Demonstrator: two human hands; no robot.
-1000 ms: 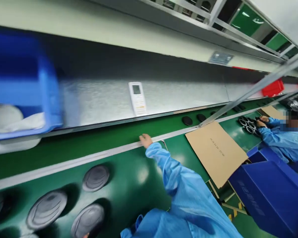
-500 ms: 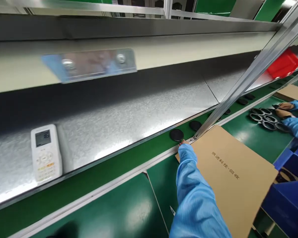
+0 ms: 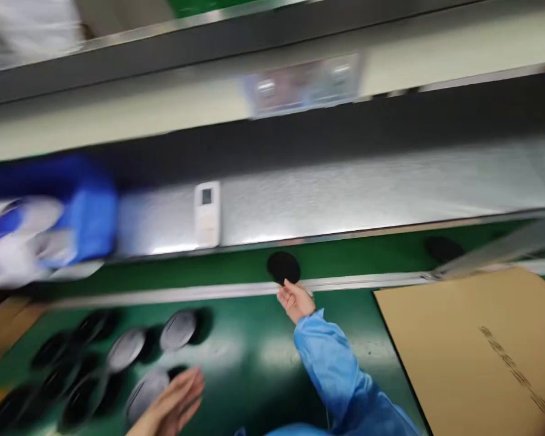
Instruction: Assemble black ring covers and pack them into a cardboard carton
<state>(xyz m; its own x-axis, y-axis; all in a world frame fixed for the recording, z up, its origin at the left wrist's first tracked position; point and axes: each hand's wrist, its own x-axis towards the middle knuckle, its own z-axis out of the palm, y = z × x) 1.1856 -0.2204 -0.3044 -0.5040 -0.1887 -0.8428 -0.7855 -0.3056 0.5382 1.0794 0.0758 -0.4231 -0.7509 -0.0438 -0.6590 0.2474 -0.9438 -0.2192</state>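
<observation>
My right hand [image 3: 296,301], in a blue sleeve, pinches the near edge of a flat black disc [image 3: 283,267] between thumb and fingers. The disc is over the white rail and the green strip behind it. Low in the view, my left hand [image 3: 175,399] is blurred, its fingers stretched out and nothing seen in them. Right beside it lies a round grey-faced piece [image 3: 146,390], partly covered by the hand; I cannot tell whether they touch. Two more grey-faced round pieces [image 3: 178,330] and several dark rings [image 3: 84,396] are spread to the left on the green table.
A white remote control [image 3: 208,215] rests on the metal shelf [image 3: 327,209]. Left of it stands a blue bin [image 3: 93,212] with pale round pieces. A cardboard sheet [image 3: 463,351] lies at right. Another black disc [image 3: 442,248] sits on the green strip [image 3: 367,249].
The view has swung left, bringing the blue bin and round pieces into sight. My right hand now has the black disc raised at its edge. My left hand has come into view.
</observation>
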